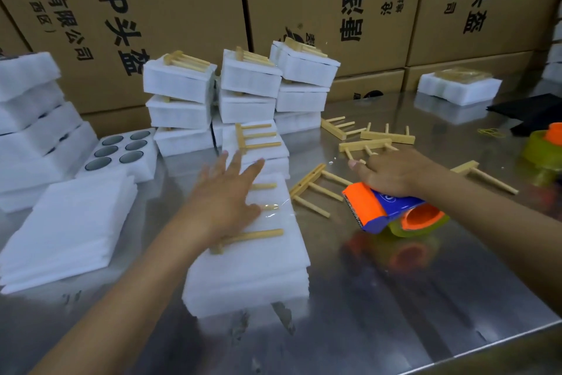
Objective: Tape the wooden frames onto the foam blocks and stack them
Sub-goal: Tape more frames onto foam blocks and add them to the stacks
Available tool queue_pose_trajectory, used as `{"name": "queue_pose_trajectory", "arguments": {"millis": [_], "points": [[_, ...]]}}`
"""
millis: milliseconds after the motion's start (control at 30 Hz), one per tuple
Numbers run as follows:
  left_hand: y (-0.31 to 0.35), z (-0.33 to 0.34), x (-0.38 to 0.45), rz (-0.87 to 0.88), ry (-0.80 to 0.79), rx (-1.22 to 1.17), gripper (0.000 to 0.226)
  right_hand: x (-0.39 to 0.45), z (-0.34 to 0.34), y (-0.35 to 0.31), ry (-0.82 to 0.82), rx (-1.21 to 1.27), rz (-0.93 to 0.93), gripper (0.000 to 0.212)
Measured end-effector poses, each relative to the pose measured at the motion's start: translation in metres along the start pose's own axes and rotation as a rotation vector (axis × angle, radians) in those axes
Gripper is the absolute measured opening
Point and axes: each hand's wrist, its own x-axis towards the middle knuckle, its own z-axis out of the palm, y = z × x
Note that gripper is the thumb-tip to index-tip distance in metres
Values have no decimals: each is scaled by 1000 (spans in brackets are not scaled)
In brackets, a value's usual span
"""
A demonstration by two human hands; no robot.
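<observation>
A white foam block (252, 265) lies in front of me on the steel table, with a wooden frame (252, 236) on top under a strip of clear tape (275, 207). My left hand (225, 195) presses flat on that frame, fingers spread. My right hand (392, 174) grips an orange and blue tape dispenser (386, 210) just right of the block. Behind it another foam block (258, 155) carries a wooden frame (255, 139). Stacks of taped foam blocks (243, 85) stand at the back. Several loose wooden frames (377, 140) lie to the right.
Plain foam blocks (70, 228) and a foam tray with round holes (121, 149) sit at the left. A spare tape roll (544, 149), rubber bands (491, 132) and black cloth (532, 113) lie at the right. Cardboard boxes (170, 3) wall off the back.
</observation>
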Motion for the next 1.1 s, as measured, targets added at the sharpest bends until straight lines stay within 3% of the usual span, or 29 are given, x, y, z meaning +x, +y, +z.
{"name": "queue_pose_trajectory", "arguments": {"millis": [67, 167, 233, 433, 600, 1000, 1100], "points": [[35, -4, 13, 134, 75, -155, 62, -2, 0, 0, 34, -23, -16, 53], [82, 4, 24, 172, -38, -308, 32, -4, 0, 2, 17, -62, 5, 61], [96, 16, 26, 167, -87, -288, 36, -5, -1, 2, 14, -58, 35, 56], [90, 32, 25, 125, 81, -540, 18, -3, 0, -14, 34, -157, 39, 60], [89, 38, 27, 146, 108, -544, 15, 0, 3, -39, 22, -275, 37, 41], [84, 45, 26, 282, 144, -492, 12, 9, 14, -61, -31, -420, 86, 36], [85, 43, 25, 281, 130, -495, 13, 4, 11, -51, 61, -334, 146, 37]]}}
